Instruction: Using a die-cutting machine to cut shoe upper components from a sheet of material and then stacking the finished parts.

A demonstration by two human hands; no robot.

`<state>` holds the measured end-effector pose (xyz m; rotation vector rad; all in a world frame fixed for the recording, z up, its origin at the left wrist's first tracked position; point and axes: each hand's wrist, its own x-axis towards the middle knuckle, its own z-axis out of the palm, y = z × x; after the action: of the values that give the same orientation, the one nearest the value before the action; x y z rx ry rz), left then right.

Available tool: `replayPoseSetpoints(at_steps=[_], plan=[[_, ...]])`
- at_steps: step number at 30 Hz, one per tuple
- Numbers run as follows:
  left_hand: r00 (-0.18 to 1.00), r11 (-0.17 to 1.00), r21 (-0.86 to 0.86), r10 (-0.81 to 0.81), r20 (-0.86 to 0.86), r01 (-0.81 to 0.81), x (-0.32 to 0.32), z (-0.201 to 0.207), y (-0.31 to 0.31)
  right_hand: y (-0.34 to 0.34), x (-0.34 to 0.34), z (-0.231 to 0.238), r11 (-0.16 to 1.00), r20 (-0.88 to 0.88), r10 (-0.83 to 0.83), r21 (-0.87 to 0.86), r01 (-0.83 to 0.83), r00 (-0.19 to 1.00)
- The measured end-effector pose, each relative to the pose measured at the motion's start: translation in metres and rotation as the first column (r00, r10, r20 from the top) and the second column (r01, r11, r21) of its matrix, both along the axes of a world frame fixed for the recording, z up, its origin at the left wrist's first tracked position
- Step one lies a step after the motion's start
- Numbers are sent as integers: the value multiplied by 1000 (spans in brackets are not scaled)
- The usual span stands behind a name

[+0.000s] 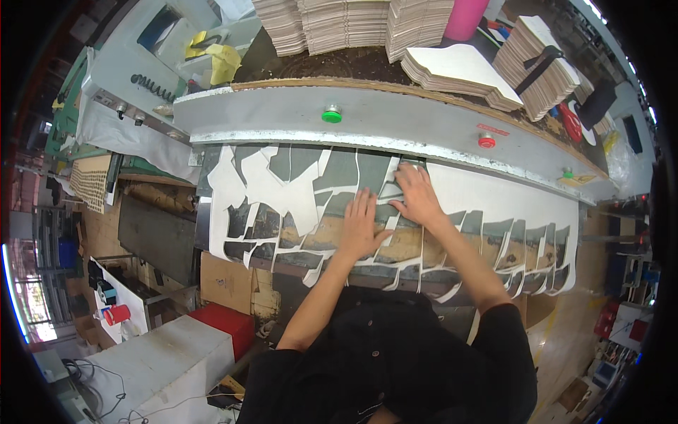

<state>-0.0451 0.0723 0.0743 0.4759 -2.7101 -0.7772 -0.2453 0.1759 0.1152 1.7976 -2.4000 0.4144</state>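
Dark worktop (342,168): cut white sheet (494,185) beneath left hand (361,230) and right hand (422,201)

The grey beam (417,116) hides the far edge of the worktop (340,169). The left fingers (363,205) and right fingers (409,178) hide parts of the white cut-out sheet (480,187). The picture's top edge crops the stacked pale pieces (346,25) and pink cylinder (466,18).

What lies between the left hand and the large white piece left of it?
In the head view, narrow white strips separate the left hand from the white piece, with darker surface showing between.
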Motion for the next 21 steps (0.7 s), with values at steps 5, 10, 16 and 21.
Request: replayPoseSetpoints(at_steps=[5, 10, 16, 21], plan=[[994, 1000, 22, 0, 110, -3, 21, -29, 22, 13, -21, -37, 919, 158, 339, 153, -362, 927], [996, 995, 95, 0, 88, -8, 30, -27, 26, 46, 2, -8, 869, 504, 115, -468, 159, 856], [980, 958, 263, 153, -128, -115, 20, 9, 52, 93, 73, -9, 324, 955, 6, -282, 903, 296], [959, 698, 705, 93, -268, 129, -2, 80, 83, 105, 132, -3, 407, 995, -36, -69, 911, 92]])
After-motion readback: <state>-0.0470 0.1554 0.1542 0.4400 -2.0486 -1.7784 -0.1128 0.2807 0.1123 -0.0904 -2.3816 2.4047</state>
